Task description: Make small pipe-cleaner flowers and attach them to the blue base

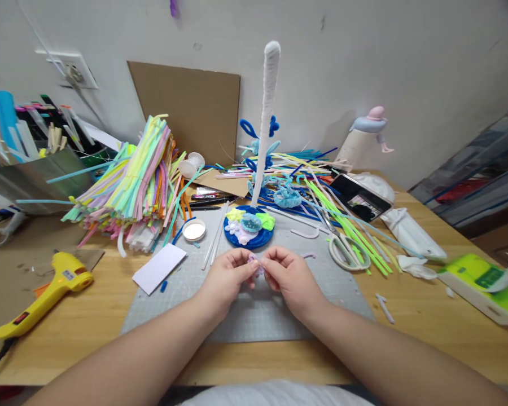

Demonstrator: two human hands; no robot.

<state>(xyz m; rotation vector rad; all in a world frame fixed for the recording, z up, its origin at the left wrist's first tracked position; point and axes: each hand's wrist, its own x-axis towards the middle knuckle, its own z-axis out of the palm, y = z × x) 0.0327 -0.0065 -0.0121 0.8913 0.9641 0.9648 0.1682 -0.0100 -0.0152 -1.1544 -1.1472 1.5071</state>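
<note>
Right now both hands meet over the grey cutting mat [254, 316], low in the middle of the wooden table [406, 316]. Left hand [227, 277] and right hand [288, 277] each pinch the same small lilac pipe-cleaner piece [256, 263] between thumb and fingertips, fingers pressed together on it (its shape is mostly hidden by the fingers). Just beyond the hands sits a blue round base [249, 230] with small fuzzy shapes on top; a tall white wrapped stem [266, 121] rises behind it. Scissors [347, 249] lie on the mat's right edge, near the right hand. A white card [160, 268] lies left of the left hand. Further left, well apart, is a yellow glue gun [46, 293]. A big pile of pastel pipe cleaners [135, 180] sits behind that.
</note>
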